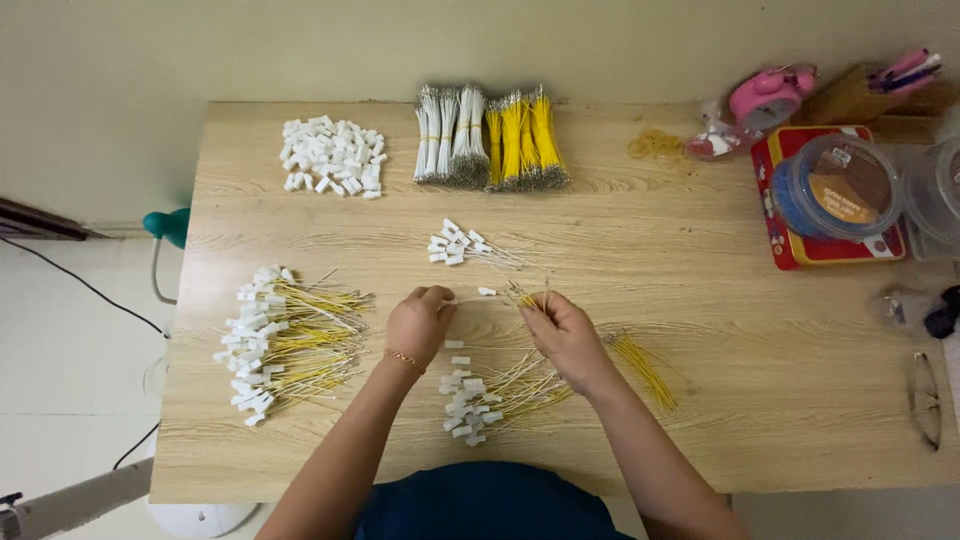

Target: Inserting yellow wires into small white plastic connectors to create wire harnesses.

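Surface: pale wood-grain counter (700, 400).
Left hand (418, 322): pinching a thin white wire with a small white plastic connector (486, 292).
Right hand (565, 335): gripping thin yellow wires (525, 298).

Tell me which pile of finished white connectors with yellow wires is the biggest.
The pile at the table's left edge, left of the left hand. It is far larger than the pile near the person's body.
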